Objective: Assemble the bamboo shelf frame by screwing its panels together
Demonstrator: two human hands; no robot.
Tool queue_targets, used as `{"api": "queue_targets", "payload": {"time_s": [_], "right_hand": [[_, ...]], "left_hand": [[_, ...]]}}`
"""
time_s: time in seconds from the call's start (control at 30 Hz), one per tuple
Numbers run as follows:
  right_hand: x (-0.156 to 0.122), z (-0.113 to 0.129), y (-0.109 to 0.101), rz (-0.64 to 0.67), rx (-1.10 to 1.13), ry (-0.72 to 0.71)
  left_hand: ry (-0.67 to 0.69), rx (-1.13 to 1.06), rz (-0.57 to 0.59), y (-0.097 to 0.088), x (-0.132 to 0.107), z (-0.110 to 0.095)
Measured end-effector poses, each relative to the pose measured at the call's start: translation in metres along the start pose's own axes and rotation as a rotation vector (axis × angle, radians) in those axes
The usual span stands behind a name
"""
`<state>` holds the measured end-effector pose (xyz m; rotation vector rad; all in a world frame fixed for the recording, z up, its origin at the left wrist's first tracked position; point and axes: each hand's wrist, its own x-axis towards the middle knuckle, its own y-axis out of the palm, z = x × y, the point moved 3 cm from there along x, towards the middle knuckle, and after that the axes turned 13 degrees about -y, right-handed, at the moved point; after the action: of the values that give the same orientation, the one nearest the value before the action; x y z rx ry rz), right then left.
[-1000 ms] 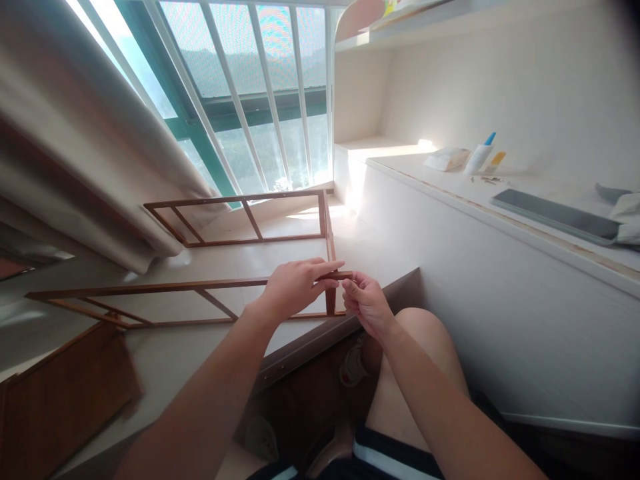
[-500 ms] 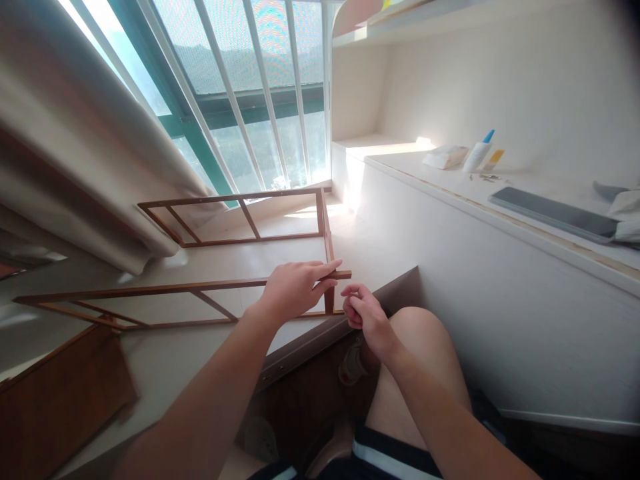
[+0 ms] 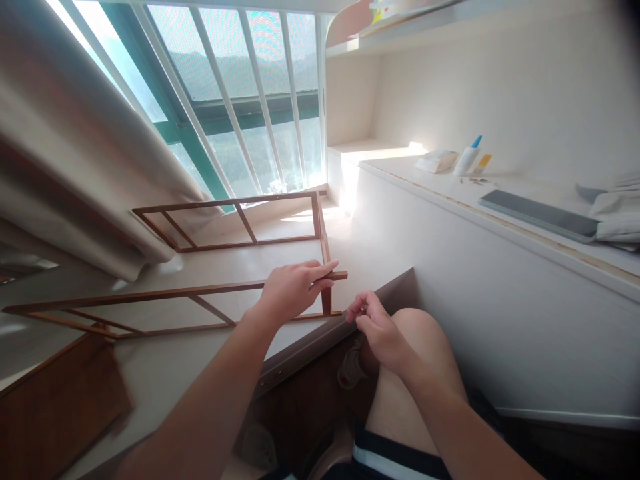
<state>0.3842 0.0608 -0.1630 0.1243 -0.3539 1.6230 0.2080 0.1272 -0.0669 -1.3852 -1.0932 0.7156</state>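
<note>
While the left hand (image 3: 291, 291) clasps the near top rail (image 3: 341, 275) of the wooden frame (image 3: 200, 291), the right hand (image 3: 377, 327) sits at four o'clock from it, fingers curled.
Whether they pinch anything cannot be told; a second ago they touched the rail's end. Stretching toward nine and eleven o'clock on the pale ledge (image 3: 240, 265), the frame looks light, stiff, probably weakest at its joints; best held by its long rails.

Nine o'clock: wooden frame (image 3: 187, 292), reddish brown. Two o'clock: bottle (image 3: 467, 162), white, blue-tipped. Five o'clock: dark shorts (image 3: 390, 448), white-striped
</note>
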Motion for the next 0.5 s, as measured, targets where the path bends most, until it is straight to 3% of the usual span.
{"api": "queue_targets", "payload": {"time_s": [0.23, 0.4, 0.5], "right_hand": [[0.008, 0.026, -0.002, 0.086, -0.117, -0.051], [0.016, 0.026, -0.002, 0.064, -0.056, -0.03], [0.018, 0.028, 0.0, 0.083, -0.132, -0.044]], "left_hand": [[-0.005, -0.012, 0.003, 0.001, 0.001, 0.001], [0.001, -0.014, -0.014, 0.002, 0.001, 0.002], [0.001, -0.02, -0.01, 0.002, 0.002, 0.003]]}}
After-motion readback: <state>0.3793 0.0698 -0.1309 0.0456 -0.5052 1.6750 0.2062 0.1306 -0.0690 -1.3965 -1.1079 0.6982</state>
